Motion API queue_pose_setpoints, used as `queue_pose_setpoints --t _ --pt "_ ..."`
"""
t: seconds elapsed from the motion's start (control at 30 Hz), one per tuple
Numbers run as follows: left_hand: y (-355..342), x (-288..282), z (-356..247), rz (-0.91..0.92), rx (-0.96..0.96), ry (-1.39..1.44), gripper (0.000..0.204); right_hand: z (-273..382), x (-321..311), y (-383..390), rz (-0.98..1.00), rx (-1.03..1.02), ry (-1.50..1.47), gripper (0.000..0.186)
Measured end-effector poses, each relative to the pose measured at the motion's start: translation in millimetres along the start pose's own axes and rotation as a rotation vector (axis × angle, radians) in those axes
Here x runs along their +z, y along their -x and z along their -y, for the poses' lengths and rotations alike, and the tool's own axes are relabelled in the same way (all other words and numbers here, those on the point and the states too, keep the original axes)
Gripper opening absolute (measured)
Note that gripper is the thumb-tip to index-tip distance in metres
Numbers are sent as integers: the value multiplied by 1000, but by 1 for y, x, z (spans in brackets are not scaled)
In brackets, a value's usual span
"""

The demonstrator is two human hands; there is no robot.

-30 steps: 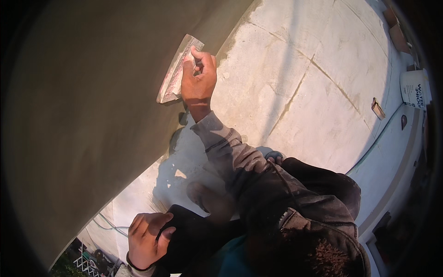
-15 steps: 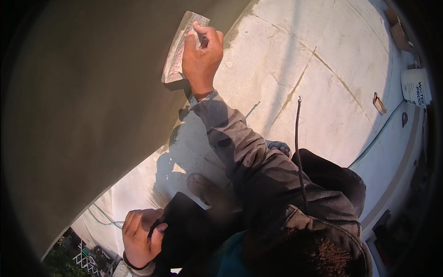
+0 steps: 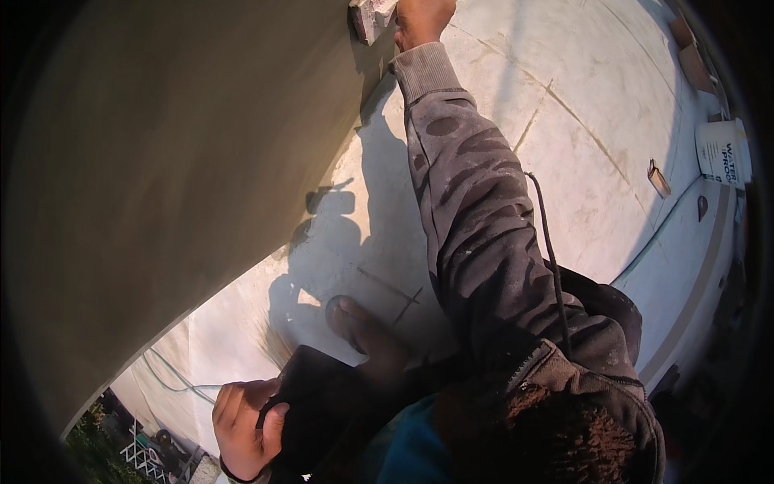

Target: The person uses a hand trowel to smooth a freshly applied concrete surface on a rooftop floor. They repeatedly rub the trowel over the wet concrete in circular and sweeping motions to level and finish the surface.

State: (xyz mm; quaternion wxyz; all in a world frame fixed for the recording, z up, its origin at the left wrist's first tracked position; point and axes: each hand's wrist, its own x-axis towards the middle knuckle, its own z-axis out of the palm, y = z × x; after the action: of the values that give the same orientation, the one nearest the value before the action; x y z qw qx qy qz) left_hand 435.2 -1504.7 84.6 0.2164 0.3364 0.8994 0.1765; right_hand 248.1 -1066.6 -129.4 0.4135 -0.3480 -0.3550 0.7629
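My right hand (image 3: pixel 423 20) is at the top edge, partly cut off, closed on a plastering trowel (image 3: pixel 373 18). Only the near end of the trowel's pale, smeared body shows, against the grey coated surface (image 3: pixel 177 177) beside its edge with the pale floor (image 3: pixel 580 81). My right arm, in a dusty brown sleeve, stretches far forward. Low on the left, my left hand (image 3: pixel 246 427) is curled beside my black-clad knee (image 3: pixel 310 403). Its fingers are bent and its thumb lies near them; dark material shows between, and what it grips is unclear.
A white bucket (image 3: pixel 723 153) stands at the far right, with a small brown piece (image 3: pixel 659 179) on the floor nearby. A green hose (image 3: pixel 657 234) runs along that side. My shadow falls beside the coated edge. A white lattice (image 3: pixel 143 460) and plants lie at lower left.
My right hand has moved forward and to the right along the coated edge with the trowel, partly leaving the view. My arm has straightened. My left hand has barely moved.
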Motion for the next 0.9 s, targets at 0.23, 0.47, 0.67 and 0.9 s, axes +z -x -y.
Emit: queue_pose_setpoints --t 0.23,0.47,0.67,0.9 --pt "-31 8 2 65 159 21 27 -126 -3 251 135 -561 374 25" --pt "-27 10 1 49 199 100 27 -33 38 203 60 -693 288 28" --pt "-20 6 4 -54 226 19 29 -78 7 207 75 -592 372 30" --pt "-38 14 11 -127 252 73 25 -148 -22 362 529 -816 474 43"
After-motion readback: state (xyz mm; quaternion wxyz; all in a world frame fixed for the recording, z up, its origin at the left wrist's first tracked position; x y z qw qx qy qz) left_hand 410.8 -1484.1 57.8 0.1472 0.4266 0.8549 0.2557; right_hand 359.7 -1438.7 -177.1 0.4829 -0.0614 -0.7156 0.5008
